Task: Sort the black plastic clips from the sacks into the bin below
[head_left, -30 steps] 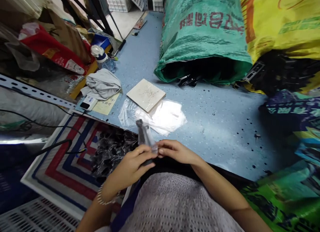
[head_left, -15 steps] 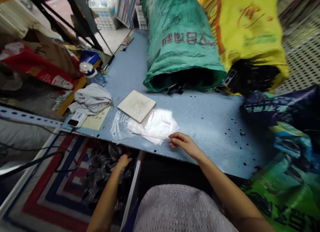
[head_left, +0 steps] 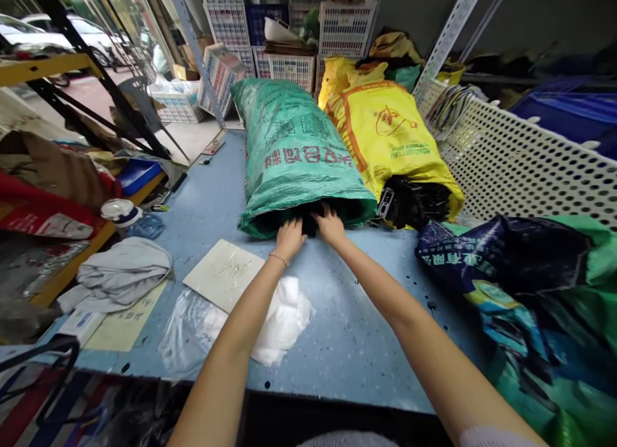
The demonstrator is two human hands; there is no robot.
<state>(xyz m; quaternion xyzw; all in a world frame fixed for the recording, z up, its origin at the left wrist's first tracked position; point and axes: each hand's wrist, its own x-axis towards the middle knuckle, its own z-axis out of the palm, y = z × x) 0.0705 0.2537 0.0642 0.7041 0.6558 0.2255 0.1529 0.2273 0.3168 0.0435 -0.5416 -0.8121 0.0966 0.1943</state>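
A green woven sack lies on its side on the blue table, its dark mouth facing me. My left hand is at the lower lip of that mouth, fingers bent inward and tips hidden, closed on something dark. Beside it, my right hand reaches into the opening with thumb and fingers apart. Small black pieces show between the two hands, too dark to make out. Below my left forearm are a pale square board, a crumpled white cloth and clear plastic film.
A yellow sack full of black parts lies to the right of the green one. Dark blue and green sacks are heaped at right, before a perforated white panel. Grey cloth and a bottle sit at left.
Both hands have moved forward to the green sack's mouth, the left from the black plastic bags below the table, the right from beside the white cloth. My view has tilted up.
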